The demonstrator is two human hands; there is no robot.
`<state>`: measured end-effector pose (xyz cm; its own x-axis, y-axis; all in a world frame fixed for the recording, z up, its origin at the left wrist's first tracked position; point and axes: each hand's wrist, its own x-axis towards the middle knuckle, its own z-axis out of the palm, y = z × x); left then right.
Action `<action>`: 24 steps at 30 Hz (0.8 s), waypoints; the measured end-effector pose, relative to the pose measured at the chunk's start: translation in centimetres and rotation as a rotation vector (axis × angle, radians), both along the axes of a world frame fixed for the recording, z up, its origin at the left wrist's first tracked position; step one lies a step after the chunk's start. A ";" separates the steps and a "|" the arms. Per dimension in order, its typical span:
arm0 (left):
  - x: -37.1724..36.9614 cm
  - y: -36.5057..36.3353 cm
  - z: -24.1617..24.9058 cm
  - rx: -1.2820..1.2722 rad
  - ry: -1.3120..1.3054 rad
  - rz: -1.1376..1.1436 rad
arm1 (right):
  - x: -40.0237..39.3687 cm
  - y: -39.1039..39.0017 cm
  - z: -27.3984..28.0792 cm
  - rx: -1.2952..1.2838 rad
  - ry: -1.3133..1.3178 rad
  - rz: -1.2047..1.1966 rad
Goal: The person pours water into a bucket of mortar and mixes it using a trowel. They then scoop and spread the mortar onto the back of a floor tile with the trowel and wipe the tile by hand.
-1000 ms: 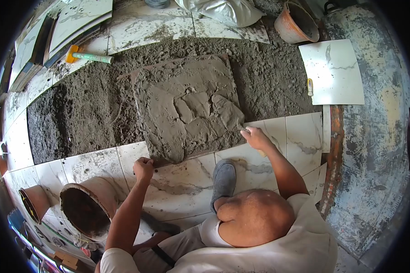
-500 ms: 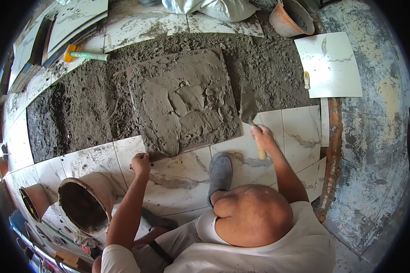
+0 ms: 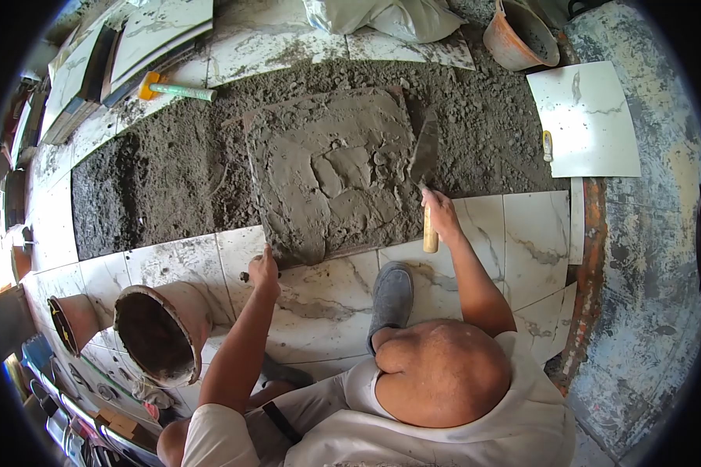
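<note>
My right hand (image 3: 442,215) is closed round the wooden handle of a trowel (image 3: 425,152). Its mortar-smeared blade points away from me, at the right edge of a square slab (image 3: 251,140) coated with wet grey mortar (image 3: 292,175). Ridges and a rough hollow mark the middle of this mortar layer. By the slab's near left corner, my left hand (image 3: 263,272) is closed with the thumb upward. Something small and dark shows on either side of that fist, but I cannot make out what it is.
Loose grey mortar bed (image 3: 160,179) surrounds the slab. White veined floor tiles (image 3: 319,300) border it. A yellow-headed mallet (image 3: 177,91) lies far left, near stacked tiles (image 3: 160,39). Buckets (image 3: 199,319) stand near left, another bucket (image 3: 514,39) far right, beside a loose tile (image 3: 584,117).
The view has shifted, moving the scene rightward in the picture. The trowel blade has come closer against the slab's right side. My left hand's thumb now points up at the slab's corner.
</note>
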<state>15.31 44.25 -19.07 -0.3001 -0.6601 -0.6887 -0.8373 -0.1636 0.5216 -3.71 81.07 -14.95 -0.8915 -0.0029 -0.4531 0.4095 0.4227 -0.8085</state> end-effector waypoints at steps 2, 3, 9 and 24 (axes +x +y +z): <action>-0.8 -0.3 0.2 0.025 0.012 0.022 | -0.6 0.7 -0.3 -0.074 -0.101 -0.073; -0.8 -0.4 0.3 0.146 0.079 0.087 | -0.7 0.9 -0.6 -0.081 -0.093 -0.073; -0.5 -0.7 6.0 0.680 0.375 0.222 | -1.6 1.9 1.2 -0.263 -0.076 -0.172; -3.8 8.6 9.9 1.272 1.308 0.500 | -5.6 1.1 12.0 -0.296 -0.181 -0.119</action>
<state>11.56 52.86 -9.17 -0.9346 -0.1922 -0.2992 0.1718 -0.9807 0.0935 -9.34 82.15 -2.95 -0.7991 -0.0583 -0.5984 0.5892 0.1222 -0.7987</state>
